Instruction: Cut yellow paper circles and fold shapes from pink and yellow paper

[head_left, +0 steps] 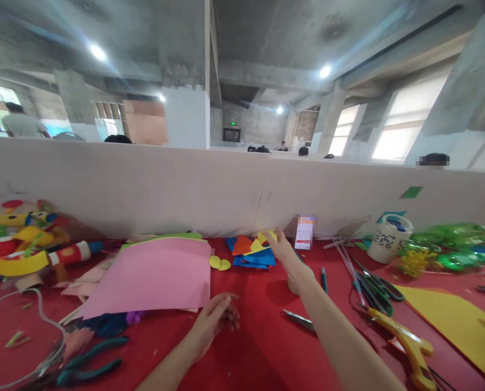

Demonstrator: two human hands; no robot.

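My right hand [281, 247] reaches out over the far side of the red table, with its fingers apart at a pile of paper scraps. Yellow paper pieces [267, 237] lie right at its fingertips; whether they touch is unclear. Beneath them are an orange scrap [241, 245] and blue scraps [250, 262]. Two yellow paper circles [219, 263] lie just left of the pile. My left hand [216, 320] hovers low near the pink paper sheets [157, 277], its fingers loosely bent and nothing visible in them. Scissor blades [299, 319] show partly under my right forearm, beside a partly hidden pale round container [294, 282].
Right of my arm lie a dark pen [324, 279], green-handled scissors [375, 293], a yellow glue gun [405, 339], yellow paper [458, 326] and a white bucket [389, 239]. On the left are pliers [91, 361], a white cable [43, 315] and colourful crafts [39, 255]. A white partition [165, 184] stands behind.
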